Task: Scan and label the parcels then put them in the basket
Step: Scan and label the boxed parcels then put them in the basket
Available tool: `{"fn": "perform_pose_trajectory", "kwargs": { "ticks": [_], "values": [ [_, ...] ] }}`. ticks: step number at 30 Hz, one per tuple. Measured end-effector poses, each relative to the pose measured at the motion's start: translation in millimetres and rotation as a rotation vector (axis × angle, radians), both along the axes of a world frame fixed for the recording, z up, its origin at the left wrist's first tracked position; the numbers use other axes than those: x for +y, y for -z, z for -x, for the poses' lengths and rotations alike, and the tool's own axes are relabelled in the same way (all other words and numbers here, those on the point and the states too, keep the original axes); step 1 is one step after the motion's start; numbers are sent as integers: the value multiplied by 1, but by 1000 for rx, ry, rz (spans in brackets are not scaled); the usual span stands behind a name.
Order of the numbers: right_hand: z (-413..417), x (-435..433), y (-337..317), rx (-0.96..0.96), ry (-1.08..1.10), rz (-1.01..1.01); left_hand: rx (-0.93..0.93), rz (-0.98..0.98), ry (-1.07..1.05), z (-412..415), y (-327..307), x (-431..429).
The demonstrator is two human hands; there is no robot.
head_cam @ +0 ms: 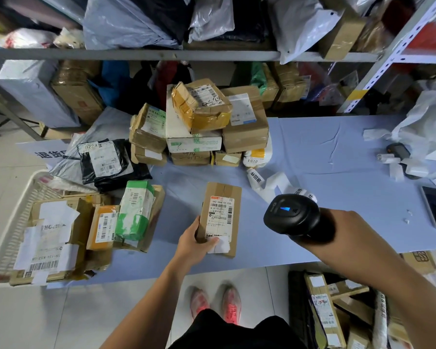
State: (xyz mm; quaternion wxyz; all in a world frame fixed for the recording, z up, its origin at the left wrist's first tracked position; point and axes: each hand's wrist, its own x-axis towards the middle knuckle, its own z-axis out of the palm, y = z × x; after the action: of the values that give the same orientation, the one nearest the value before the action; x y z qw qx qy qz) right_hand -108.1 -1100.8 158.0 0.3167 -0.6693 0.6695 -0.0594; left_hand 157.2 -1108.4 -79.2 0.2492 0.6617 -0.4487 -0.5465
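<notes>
One cardboard parcel point(222, 215) is positioned at the near edge of the blue table point(325, 152), label up, long axis pointing away from the person. A parcel stack point(202, 122) is located behind it, and the white basket point(10, 227) to its left. Its near end is gripped by the left hand point(199, 244); a barcode scanner point(292, 215) is gripped by the right hand point(345, 221).

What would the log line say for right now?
step: scan | left hand: holds brown parcel, label up | right hand: holds scanner right of parcel | basket: holds parcels
</notes>
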Motion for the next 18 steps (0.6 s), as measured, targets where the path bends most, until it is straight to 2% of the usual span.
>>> {"fn": "perform_pose_trajectory", "kwargs": {
  "ticks": [5, 9, 11, 13, 16, 18],
  "values": [
    [-6, 0, 41, -36, 72, -93, -32, 0, -8, 7, 2, 1],
    [-5, -2, 93, -97, 86, -209, -66, 10, -75, 24, 3, 1],
    [1, -7, 125, -63, 83, -216, -83, 14, -96, 32, 4, 0],
    [9, -14, 158, 21, 65, -199, -114, -2, -96, 38, 1, 1],
    [21, -28, 200, 305, -38, -142, -180, -20, -85, 41, -3, -3],
    [32, -40, 223, 397, -79, -120, -262, -28, -85, 41, -3, -11]
  ]
}}
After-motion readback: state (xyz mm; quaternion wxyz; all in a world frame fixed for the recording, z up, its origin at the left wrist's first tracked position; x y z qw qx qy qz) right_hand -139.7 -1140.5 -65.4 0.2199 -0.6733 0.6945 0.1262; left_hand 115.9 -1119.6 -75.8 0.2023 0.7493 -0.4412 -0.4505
